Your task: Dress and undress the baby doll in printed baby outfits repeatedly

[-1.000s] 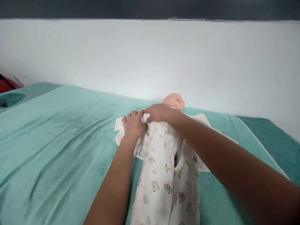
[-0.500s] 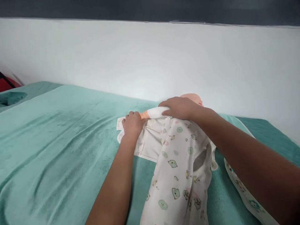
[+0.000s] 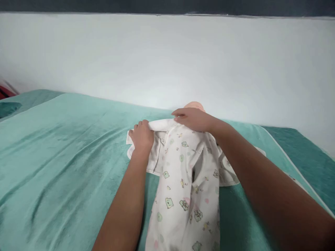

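A baby doll lies on its back on a teal blanket (image 3: pixel 57 167), wearing a white romper (image 3: pixel 185 181) printed with small green bears. Only the top of the doll's head (image 3: pixel 195 104) shows, behind my right hand. My left hand (image 3: pixel 141 137) is closed, its fingers curled on the loose white sleeve at the doll's left-hand side. My right hand (image 3: pixel 192 118) rests on the doll's upper chest and shoulder, fingers pressed together on the cloth. The romper's front gapes open at the middle.
A white wall (image 3: pixel 167 59) runs behind the bed, dark along its top. A darker teal surface (image 3: pixel 303 146) lies at the far right. Something red (image 3: pixel 5 92) peeks in at the left edge beside a teal cushion.
The doll's bare arm, seen half a second ago poking from the sleeve, is now hidden under white cloth. My right hand has shifted left and the doll has settled back.
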{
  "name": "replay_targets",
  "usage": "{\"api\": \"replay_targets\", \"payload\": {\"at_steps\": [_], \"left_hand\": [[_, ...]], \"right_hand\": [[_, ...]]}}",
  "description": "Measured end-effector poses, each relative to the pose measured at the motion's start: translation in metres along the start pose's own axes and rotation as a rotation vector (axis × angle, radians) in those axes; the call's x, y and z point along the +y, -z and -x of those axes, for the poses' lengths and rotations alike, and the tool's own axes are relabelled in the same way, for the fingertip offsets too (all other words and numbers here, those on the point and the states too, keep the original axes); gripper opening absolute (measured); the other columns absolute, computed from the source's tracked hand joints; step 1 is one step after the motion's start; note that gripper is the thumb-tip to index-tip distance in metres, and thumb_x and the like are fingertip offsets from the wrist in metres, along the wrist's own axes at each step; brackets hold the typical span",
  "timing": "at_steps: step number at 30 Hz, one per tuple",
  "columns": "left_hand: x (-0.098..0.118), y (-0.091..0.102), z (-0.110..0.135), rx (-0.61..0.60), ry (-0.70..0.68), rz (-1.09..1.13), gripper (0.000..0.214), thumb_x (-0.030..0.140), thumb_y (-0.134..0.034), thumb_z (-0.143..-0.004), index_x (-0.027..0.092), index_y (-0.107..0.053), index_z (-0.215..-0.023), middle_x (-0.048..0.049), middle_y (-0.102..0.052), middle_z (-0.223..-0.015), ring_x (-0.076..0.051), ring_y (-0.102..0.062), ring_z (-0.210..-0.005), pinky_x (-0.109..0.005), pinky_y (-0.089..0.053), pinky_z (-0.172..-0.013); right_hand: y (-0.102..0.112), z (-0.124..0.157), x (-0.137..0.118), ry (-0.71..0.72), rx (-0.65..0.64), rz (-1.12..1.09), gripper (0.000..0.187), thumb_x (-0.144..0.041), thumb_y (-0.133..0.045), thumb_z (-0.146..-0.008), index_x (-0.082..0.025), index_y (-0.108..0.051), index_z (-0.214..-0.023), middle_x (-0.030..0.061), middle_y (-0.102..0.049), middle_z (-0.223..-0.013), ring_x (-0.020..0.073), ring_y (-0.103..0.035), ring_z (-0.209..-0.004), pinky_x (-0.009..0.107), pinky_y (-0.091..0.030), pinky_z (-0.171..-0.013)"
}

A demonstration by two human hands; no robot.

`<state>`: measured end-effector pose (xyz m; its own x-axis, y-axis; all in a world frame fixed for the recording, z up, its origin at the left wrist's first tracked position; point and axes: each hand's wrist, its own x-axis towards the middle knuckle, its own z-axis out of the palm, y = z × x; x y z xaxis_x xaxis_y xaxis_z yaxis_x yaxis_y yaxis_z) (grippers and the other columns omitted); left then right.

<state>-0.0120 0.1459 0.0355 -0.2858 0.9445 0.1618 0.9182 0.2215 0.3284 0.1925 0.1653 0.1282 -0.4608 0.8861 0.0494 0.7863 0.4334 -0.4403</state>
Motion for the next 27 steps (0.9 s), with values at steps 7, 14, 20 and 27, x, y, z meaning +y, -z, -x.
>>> {"api": "replay_targets", "payload": {"at_steps": [7, 14, 20, 27], "left_hand": [[-0.005, -0.004, 0.001, 0.042, -0.018, -0.061, 0.045, 0.007, -0.045, -0.083, 0.019, -0.056, -0.125, -0.0157, -0.062, -0.128, -0.035, -0.053, -0.129, -0.066, -0.016, -0.12], [0.024, 0.023, 0.02, 0.084, -0.252, 0.073, 0.058, 0.001, -0.041, -0.079, 0.016, -0.053, -0.134, -0.0138, -0.056, -0.141, -0.029, -0.041, -0.142, -0.051, -0.019, -0.126], [0.091, 0.051, 0.071, -0.115, -0.772, 0.299, 0.037, 0.022, -0.036, -0.098, 0.022, -0.063, -0.122, -0.0047, -0.062, -0.137, -0.02, -0.054, -0.128, -0.037, -0.038, -0.116], [0.167, 0.046, 0.062, -0.388, -1.019, -0.204, 0.026, 0.027, -0.05, -0.094, 0.014, -0.07, -0.106, -0.0128, -0.07, -0.116, -0.029, -0.064, -0.112, -0.043, -0.047, -0.1]], "right_hand": [[-0.041, 0.1, 0.052, -0.397, 0.642, -0.056, 0.047, -0.019, -0.041, -0.085, -0.018, -0.066, -0.125, 0.0129, -0.065, -0.132, 0.0318, -0.056, -0.125, 0.052, -0.042, -0.107], [-0.052, 0.137, 0.094, -0.571, 0.837, -0.331, 0.051, -0.016, -0.051, -0.069, -0.019, -0.069, -0.117, 0.0095, -0.072, -0.119, 0.0284, -0.066, -0.112, 0.044, -0.049, -0.101], [-0.054, 0.127, 0.096, -0.638, 0.804, -0.219, 0.044, -0.032, -0.053, -0.081, -0.019, -0.067, -0.121, 0.0119, -0.072, -0.119, 0.0299, -0.065, -0.111, 0.045, -0.046, -0.1], [-0.054, 0.125, 0.099, -0.674, 0.752, -0.153, 0.035, -0.029, -0.048, -0.084, -0.021, -0.071, -0.109, 0.0088, -0.075, -0.105, 0.0271, -0.065, -0.096, 0.039, -0.045, -0.088]]}}
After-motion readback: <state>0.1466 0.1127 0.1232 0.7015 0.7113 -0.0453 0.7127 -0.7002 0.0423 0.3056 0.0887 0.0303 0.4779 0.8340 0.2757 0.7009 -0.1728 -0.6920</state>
